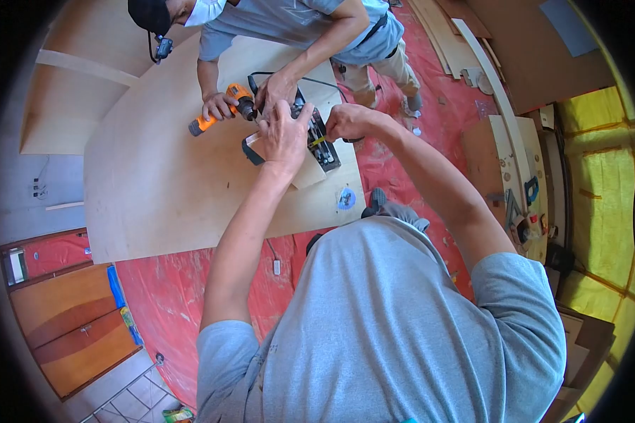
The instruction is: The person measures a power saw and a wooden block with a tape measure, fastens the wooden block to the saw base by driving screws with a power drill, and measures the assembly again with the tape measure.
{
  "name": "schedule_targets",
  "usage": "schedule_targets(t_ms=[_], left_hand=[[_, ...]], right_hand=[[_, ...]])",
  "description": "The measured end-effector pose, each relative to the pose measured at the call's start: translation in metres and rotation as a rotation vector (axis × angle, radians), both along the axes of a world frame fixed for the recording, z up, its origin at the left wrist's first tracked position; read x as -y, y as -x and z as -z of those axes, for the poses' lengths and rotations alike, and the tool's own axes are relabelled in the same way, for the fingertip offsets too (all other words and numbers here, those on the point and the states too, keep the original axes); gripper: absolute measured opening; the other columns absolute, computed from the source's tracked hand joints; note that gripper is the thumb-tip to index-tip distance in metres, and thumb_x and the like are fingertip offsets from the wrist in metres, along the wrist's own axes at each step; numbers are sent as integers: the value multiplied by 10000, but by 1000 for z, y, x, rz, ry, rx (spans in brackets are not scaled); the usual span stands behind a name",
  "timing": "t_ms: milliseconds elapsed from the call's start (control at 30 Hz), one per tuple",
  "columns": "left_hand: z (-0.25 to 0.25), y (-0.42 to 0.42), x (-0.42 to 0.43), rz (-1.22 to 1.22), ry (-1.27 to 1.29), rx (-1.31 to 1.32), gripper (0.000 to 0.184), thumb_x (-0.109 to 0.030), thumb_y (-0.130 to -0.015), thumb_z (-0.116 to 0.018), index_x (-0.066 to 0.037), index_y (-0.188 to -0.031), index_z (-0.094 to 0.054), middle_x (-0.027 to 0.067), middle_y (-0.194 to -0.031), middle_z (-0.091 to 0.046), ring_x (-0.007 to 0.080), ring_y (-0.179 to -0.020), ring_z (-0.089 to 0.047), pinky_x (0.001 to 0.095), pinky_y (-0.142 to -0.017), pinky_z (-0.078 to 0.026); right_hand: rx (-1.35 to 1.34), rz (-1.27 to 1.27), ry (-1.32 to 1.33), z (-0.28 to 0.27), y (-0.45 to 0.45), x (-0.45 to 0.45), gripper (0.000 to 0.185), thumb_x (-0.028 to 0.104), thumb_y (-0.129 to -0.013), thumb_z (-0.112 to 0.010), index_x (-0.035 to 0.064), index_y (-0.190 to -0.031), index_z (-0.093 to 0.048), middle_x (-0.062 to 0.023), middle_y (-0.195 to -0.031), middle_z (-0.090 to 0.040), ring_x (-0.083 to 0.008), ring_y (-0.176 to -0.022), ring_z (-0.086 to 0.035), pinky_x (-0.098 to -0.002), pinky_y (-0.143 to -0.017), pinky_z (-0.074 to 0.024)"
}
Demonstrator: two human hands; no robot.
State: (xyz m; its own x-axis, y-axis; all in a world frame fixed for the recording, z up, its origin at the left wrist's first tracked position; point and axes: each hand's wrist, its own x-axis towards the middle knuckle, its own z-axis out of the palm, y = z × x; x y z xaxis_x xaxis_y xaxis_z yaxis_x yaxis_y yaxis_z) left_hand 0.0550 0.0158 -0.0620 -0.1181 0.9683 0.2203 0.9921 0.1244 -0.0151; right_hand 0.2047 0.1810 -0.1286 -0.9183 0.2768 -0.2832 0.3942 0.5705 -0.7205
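Note:
My left hand [287,137] is at a black power tool [324,154] lying on the plywood sheet [183,176], its index finger raised and its grip partly hidden. My right hand [347,122] is closed at the tool's right side, on the end of a thin yellow strip [317,140] that crosses the tool. Under my left wrist a small wooden piece [310,175] lies beside the tool. Across from me, a co-worker's one hand [220,106] rests on an orange drill [240,99], and the other hand [279,88] is at the far end of the black tool.
A round blue-and-white item [346,199] lies near the sheet's right edge. Red sheeting [190,289] covers the floor. At the right, a wooden bench [525,176] holds a blue-handled tool [531,190] and long boards. A white power strip [276,267] lies on the floor.

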Motion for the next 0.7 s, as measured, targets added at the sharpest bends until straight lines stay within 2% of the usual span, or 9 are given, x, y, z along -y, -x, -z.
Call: schedule_targets(t_ms=[267,367,433,500,700], left_hand=[[-3,-4,8,44,4,-141,644,-133,-1038,-579,-508,-1561,-560,132,-1144,-488,338,-1086,-587,541,-856,-468],[3,1,9,65,-24,-105,707,-78,-983,-649,-501,-1545,-578,136,-1153,-486,364,-1107,-607,563,-869,-475],[3,1,9,61,-25,-98,666,-79,-992,-633,-481,-1522,-603,137,-1159,-492,368,-1121,-609,565,-875,-477],[4,2,10,62,-30,-125,536,-159,-1046,-579,-462,-1483,-645,120,-1151,-489,345,-1112,-581,531,-870,-462],[7,3,11,70,-56,-116,496,-157,-1045,-582,-435,-1445,-677,118,-1146,-493,341,-1124,-581,534,-886,-461]], right_hand=[[-2,11,-13,-4,1,4,321,295,-794,-764,107,-1032,-869,-166,-878,-795,-304,-794,-741,-438,-785,-581],[-7,-59,-54,-8,0,6,297,291,-805,-753,91,-995,-863,-172,-855,-780,-306,-771,-724,-449,-764,-571],[-41,2,-10,-7,-5,11,297,319,-866,-758,61,-976,-856,-165,-853,-789,-294,-776,-733,-440,-774,-561],[-74,-11,-28,-6,-9,14,295,319,-869,-752,65,-976,-857,-161,-857,-791,-292,-780,-735,-438,-775,-561],[-75,58,28,3,-10,17,280,309,-870,-747,74,-973,-858,-147,-876,-798,-283,-815,-746,-431,-793,-565]])
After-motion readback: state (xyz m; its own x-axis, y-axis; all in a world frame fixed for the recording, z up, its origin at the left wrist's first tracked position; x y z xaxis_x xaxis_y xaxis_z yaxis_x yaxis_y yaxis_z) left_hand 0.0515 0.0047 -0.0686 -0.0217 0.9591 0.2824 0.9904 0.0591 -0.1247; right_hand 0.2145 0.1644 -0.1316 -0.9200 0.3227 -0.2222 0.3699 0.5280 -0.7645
